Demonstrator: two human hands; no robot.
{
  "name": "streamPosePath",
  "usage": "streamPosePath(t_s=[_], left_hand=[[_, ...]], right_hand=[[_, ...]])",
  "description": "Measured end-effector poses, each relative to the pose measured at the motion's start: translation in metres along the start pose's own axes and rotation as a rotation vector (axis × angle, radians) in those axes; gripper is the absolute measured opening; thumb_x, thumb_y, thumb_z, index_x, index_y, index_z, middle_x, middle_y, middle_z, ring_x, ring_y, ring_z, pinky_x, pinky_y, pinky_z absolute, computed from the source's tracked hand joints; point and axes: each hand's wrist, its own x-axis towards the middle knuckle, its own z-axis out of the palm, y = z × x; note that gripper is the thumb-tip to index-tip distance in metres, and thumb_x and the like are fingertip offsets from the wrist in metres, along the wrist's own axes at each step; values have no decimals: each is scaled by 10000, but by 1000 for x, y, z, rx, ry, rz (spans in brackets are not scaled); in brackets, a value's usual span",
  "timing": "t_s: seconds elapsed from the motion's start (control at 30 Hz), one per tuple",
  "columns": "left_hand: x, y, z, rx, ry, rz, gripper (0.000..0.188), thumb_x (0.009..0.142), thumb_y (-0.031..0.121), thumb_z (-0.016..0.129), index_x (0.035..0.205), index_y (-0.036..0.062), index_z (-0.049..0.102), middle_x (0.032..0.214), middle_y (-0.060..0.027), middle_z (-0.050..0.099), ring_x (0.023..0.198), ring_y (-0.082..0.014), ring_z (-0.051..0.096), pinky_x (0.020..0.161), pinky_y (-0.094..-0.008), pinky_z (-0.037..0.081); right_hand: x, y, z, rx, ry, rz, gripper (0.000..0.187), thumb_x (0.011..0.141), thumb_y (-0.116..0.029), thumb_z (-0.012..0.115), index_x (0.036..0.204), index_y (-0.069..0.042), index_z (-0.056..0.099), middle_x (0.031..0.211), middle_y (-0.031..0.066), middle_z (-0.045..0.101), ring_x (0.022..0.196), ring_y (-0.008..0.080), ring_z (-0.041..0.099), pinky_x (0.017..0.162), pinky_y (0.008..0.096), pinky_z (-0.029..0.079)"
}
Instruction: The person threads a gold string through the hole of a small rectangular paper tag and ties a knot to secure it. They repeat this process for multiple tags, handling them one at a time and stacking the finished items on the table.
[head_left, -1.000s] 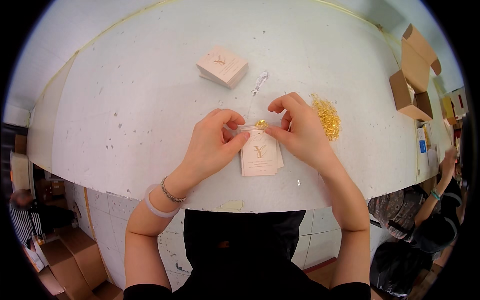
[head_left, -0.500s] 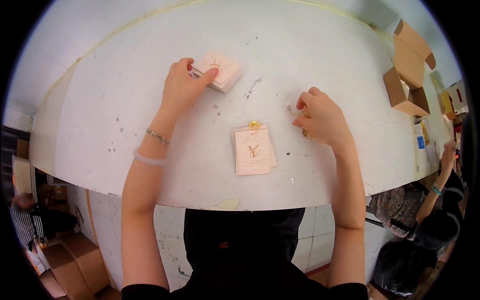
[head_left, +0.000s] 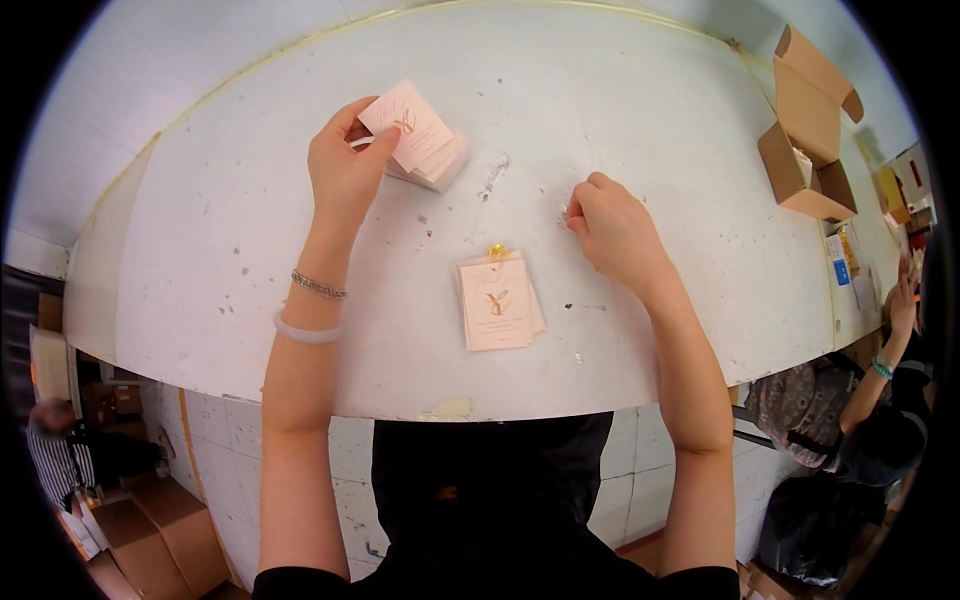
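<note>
My left hand (head_left: pixel 345 170) pinches a pale pink card (head_left: pixel 415 120) with a gold emblem, thumb on top. It is tilted above a thick stack of similar cards (head_left: pixel 447 170). Curled fingers close my right hand (head_left: pixel 612 228) over the table to the right; whatever is in them is hidden. Small silvery bits (head_left: pixel 563 213) show beside its fingertips. Between my forearms lies a smaller, slightly fanned pile of cards (head_left: pixel 497 315), with gold-coloured pieces (head_left: pixel 498 251) at its top edge.
An open cardboard box (head_left: pixel 805 180) stands at the right end of the white table (head_left: pixel 250 330). Beyond that end, another person's arm (head_left: pixel 900 315) shows. A person in a striped top (head_left: pixel 60 455) is at the lower left, near brown cartons (head_left: pixel 160 535).
My left hand has raised a card off the thick stack. My right hand has drawn its fingers together and shifted slightly left; the gold pieces beneath it no longer show.
</note>
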Motion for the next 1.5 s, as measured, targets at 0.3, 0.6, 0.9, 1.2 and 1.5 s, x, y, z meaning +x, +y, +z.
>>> streamPosePath(t_s=[0.3, 0.6, 0.9, 1.2, 1.5], left_hand=[[-47, 42, 12, 286, -173, 593, 280, 726, -39, 658, 1000, 21, 652, 861, -93, 620, 662, -177, 591, 586, -276, 483], [-79, 65, 43, 228, -279, 777, 105, 743, 7, 726, 820, 40, 663, 950, -78, 599, 704, -198, 583, 563, -274, 474], [-79, 57, 38, 224, -210, 684, 88, 774, 35, 728, 813, 49, 650, 894, -74, 593, 657, -201, 571, 527, -293, 460], [-81, 60, 38, 288, -197, 791, 122, 744, 22, 733, 824, 31, 641, 878, -81, 583, 665, -210, 566, 539, -298, 466], [-83, 59, 43, 335, -199, 813, 165, 737, -28, 727, 885, 10, 666, 919, -77, 618, 656, -155, 567, 519, -253, 449]], right_hand=[[-10, -35, -24, 857, 15, 55, 49, 890, 0, 561, 842, 1, 558, 770, 52, 652, 667, 114, 575, 629, 260, 475], [-16, -39, -20, 1064, 79, -61, 138, 871, 16, 622, 948, -8, 511, 791, 56, 654, 683, 89, 573, 618, 233, 468], [-15, -43, -17, 877, 122, -93, 83, 905, -68, 625, 916, 14, 640, 742, 46, 647, 631, 87, 548, 598, 220, 459], [-16, -47, -9, 732, 264, -224, 54, 893, -44, 596, 859, -2, 604, 689, 62, 600, 565, 120, 513, 532, 267, 434], [-18, -48, -12, 723, 231, -100, 107, 919, -90, 594, 859, -2, 593, 629, 32, 545, 554, 102, 481, 523, 255, 411]])
